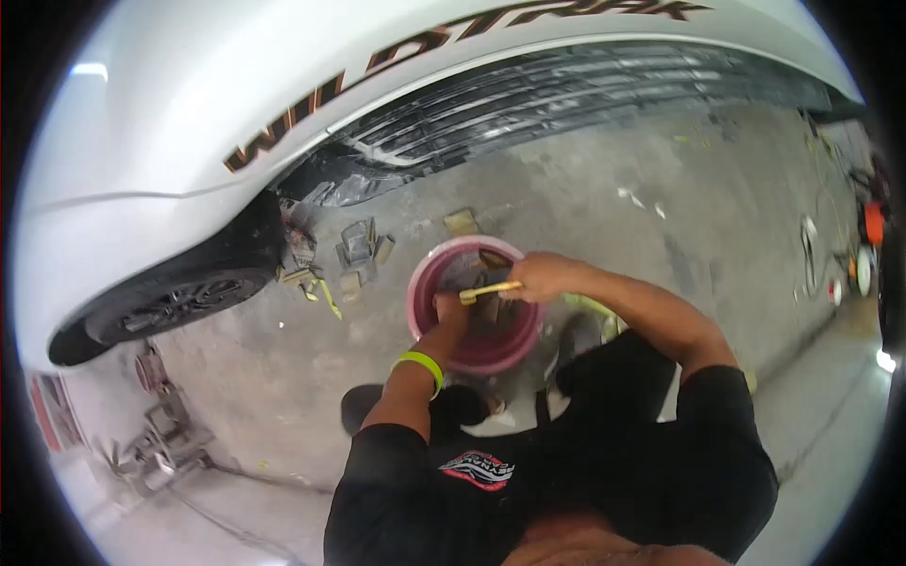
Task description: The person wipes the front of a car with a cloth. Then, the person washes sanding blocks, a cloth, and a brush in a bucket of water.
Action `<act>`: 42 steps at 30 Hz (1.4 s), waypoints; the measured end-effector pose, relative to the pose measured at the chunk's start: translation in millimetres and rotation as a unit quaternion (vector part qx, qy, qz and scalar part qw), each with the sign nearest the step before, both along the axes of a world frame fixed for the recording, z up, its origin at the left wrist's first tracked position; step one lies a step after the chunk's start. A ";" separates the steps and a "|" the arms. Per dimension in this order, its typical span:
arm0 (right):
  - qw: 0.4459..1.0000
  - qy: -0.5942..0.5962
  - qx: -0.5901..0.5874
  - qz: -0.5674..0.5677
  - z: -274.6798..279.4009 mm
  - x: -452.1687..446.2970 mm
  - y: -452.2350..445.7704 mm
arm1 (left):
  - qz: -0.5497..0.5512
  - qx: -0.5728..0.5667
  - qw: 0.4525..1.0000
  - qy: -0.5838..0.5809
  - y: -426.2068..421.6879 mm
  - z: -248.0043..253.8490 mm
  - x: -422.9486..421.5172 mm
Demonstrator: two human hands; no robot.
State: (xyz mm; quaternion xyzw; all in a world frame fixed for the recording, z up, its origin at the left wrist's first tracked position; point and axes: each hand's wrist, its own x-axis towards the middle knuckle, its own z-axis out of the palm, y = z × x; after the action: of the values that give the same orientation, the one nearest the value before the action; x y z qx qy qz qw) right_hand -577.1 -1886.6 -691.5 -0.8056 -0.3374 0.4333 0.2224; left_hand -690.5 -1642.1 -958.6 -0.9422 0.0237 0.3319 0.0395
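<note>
A pink plastic tub stands on the floor in front of me, with dark water and dark pieces inside. My right hand, over its right side, is closed around the handle of a small yellow brush. The brush head points left, close to my other hand. My left hand reaches down into the tub, its fingers curled. What those fingers hold, if anything, is too small and dark to make out. A lime wristband circles my left wrist.
A white vehicle with a black side step and a wheel stands ahead. Sanding-pad-like blocks and a tan block lie beyond the tub. A wheeled metal jack is at left; a coiled hose lies right.
</note>
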 end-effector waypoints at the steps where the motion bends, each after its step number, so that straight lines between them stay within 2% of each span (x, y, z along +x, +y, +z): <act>1: 1.000 -0.018 -0.001 0.015 -17.2 4.6 -0.7 | 0.015 -0.001 1.000 -0.018 -6.4 -6.0 10.6; 2: 0.998 -0.030 0.057 0.015 -35.6 3.8 -3.2 | 0.073 -0.170 0.961 -0.208 -16.1 7.5 16.7; 3: 0.993 -0.038 0.114 0.014 -49.2 2.8 -7.4 | 0.122 -0.328 0.856 -0.381 -24.8 11.0 14.0; 4: 0.987 -0.086 0.113 0.071 -56.1 2.3 -7.0 | 0.116 -0.291 0.877 -0.365 -11.4 -34.3 -0.6; 5: 0.990 -0.049 0.074 0.109 -43.7 9.7 0.7 | 0.108 -0.253 0.896 -0.348 1.6 -79.0 -14.8; 6: 0.988 -0.013 0.032 0.150 -24.0 17.2 8.9 | 0.177 -0.281 0.935 -0.128 18.0 -81.7 -6.8; 8: 0.983 -0.084 0.133 0.095 -49.3 25.3 22.9 | 0.242 -0.254 0.936 -0.026 13.5 -45.0 2.7; 9: 0.982 -0.101 0.130 0.090 -37.0 28.1 21.8 | 0.271 -0.235 0.933 0.025 11.2 -25.9 8.1; 10: 0.979 -0.138 0.121 0.083 -27.9 22.4 21.2 | 0.055 -0.293 0.951 -0.084 40.6 -53.0 0.9; 12: 0.975 -0.176 0.115 0.072 -26.8 26.4 12.4 | -0.054 -0.215 0.961 0.163 32.6 29.1 34.6; 13: 0.977 -0.136 0.113 0.118 -34.0 28.6 7.5 | -0.094 -0.200 0.947 0.235 31.1 78.9 43.3; 15: 0.976 -0.072 0.116 0.169 -37.0 22.7 -3.0 | -0.036 -0.224 0.929 0.292 30.2 182.4 55.8; 17: 0.990 -0.053 0.093 0.096 0.9 34.3 -22.2 | 0.170 -0.299 0.902 0.261 25.8 269.4 67.0; 19: 0.986 -0.083 0.126 0.075 4.6 41.7 -48.3 | 0.210 -0.459 0.854 0.125 39.2 320.9 72.0; 21: 0.974 -0.141 0.171 0.035 -8.5 44.5 -75.7 | 0.260 -0.541 0.800 0.012 35.6 356.1 77.3; 23: 0.966 -0.173 0.188 0.033 -16.3 46.9 -86.2 | 0.265 -0.561 0.783 -0.031 22.9 394.6 95.2; 25: 0.978 -0.087 0.135 -0.134 -3.8 49.4 -90.5 | 0.159 -0.507 0.843 -0.086 5.0 419.7 118.6; 26: 0.979 -0.086 0.134 -0.127 -3.8 49.0 -89.0 | 0.122 -0.501 0.849 -0.114 -10.6 426.4 130.5; 27: 0.951 -0.019 0.194 -0.240 -2.8 48.8 -88.7 | 0.081 -0.495 0.854 -0.138 -26.6 428.1 143.1; 28: 0.901 0.044 0.251 -0.352 -1.4 50.8 -90.9 | 0.093 -0.525 0.835 -0.140 -36.7 425.1 156.9; 29: 0.901 0.042 0.250 -0.353 -3.5 55.9 -95.4 | 0.105 -0.553 0.814 -0.141 -45.5 420.0 171.7; 31: 0.896 0.023 0.224 -0.382 -17.4 62.6 -101.1 | 0.154 -0.646 0.723 -0.188 -58.0 399.3 204.4; 33: 0.897 -0.005 0.230 -0.378 -26.9 66.2 -109.8 | 0.133 -0.662 0.686 -0.270 -74.6 387.9 222.6; 34: 0.893 -0.044 0.239 -0.379 -26.6 68.0 -112.0 | 0.054 -0.555 0.703 -0.440 -86.7 383.9 224.1; 35: 0.894 -0.042 0.237 -0.379 -26.4 68.9 -114.8 | -0.027 -0.424 0.689 -0.588 -102.1 378.9 226.2; 36: 0.862 -0.021 0.259 -0.435 -17.1 68.7 -118.2 | -0.030 -0.442 0.607 -0.660 -125.1 373.5 224.2; 37: 0.824 -0.001 0.282 -0.491 -9.9 68.6 -121.1 | -0.030 -0.444 0.607 -0.658 -128.8 362.5 237.7; 39: 0.814 -0.016 0.296 -0.499 -1.6 66.2 -126.8 | -0.225 -0.376 0.545 -0.715 -127.6 326.6 278.0; 40: 0.806 -0.032 0.311 -0.503 0.7 66.0 -129.7 | -0.223 -0.262 0.617 -0.708 -122.1 316.2 274.9; 41: 0.803 -0.035 0.314 -0.504 -1.9 66.4 -133.8 | -0.227 -0.262 0.614 -0.709 -113.3 295.9 275.6; 42: 0.810 -0.051 0.308 -0.497 -7.8 68.0 -138.6 | -0.173 -0.269 0.687 -0.653 -103.2 271.9 278.6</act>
State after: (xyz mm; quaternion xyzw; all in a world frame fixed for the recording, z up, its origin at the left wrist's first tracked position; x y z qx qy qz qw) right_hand -509.1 -2025.1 -699.3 -0.7736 -0.0179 0.0950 0.6263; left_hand -411.9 -1745.3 -686.7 -0.8702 0.2427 -0.4005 -0.1533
